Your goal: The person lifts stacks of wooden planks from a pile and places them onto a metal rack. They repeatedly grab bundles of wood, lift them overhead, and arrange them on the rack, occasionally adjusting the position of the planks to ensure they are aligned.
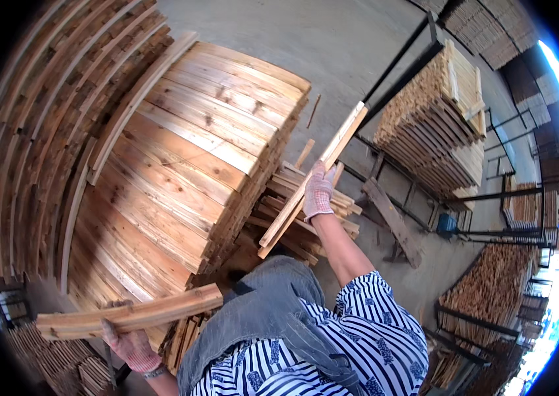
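Observation:
My left hand, in a pale knit glove with a pink cuff, grips a wooden board from below. The board lies roughly level across the near end of a big stack of planks; whether it touches the stack I cannot tell. Out to the right, my gloved right hand is closed around two narrow wooden strips held side by side and tilted up toward the far right. Beneath them is a jumbled pile of loose wood pieces. The palm sides of both hands are hidden.
Tall layered timber rises along the left. Beyond my right arm stands another plank stack beside a black metal frame. A loose plank slants down to the concrete floor, with a blue container farther right.

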Motion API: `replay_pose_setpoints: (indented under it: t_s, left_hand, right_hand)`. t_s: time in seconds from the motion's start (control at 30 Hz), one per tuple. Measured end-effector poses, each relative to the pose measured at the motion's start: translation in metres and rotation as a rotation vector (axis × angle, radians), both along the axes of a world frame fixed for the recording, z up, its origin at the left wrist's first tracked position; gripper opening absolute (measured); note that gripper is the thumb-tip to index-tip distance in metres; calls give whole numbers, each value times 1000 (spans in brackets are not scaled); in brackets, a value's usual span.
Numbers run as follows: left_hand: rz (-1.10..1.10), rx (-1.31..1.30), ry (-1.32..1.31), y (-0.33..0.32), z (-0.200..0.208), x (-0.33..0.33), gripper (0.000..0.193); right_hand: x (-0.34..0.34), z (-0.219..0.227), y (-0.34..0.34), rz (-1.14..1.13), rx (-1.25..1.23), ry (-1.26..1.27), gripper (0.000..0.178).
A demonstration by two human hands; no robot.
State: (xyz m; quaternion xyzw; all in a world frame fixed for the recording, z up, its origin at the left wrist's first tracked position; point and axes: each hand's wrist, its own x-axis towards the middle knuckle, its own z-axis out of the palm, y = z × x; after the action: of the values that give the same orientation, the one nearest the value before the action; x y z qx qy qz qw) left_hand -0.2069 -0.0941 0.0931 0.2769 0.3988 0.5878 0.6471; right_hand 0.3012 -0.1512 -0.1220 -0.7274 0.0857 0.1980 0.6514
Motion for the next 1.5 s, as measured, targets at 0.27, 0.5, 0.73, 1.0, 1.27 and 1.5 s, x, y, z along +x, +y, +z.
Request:
replay_pose_setpoints:
  t_s: [0.27, 0.5, 0.73, 1.0, 1.27, 1.5]
  left_hand:
    - [15, -24, 32, -2, 0, 15, 39]
    - [121, -36, -189, -15, -11, 17, 38]
    - [273, -128, -327, -79, -34, -24, 41]
    - [548, -313, -334, -136, -50, 3, 27]
    - [736, -442, -732, -166, -110, 27, 39]
    - [679, -663, -395, -105, -124, 38, 32]
  right_hand:
    - [-10, -41, 108, 72, -237, -177, 65]
    - [-33, 90, 35, 139, 136, 135, 83]
    - [-78, 80, 97, 83, -195, -113, 72]
    - [-30, 59, 49, 637, -508, -355, 61]
    - [25, 138, 27, 699, -892, -624, 68]
    - [-13, 209, 94, 583, -17, -689, 71]
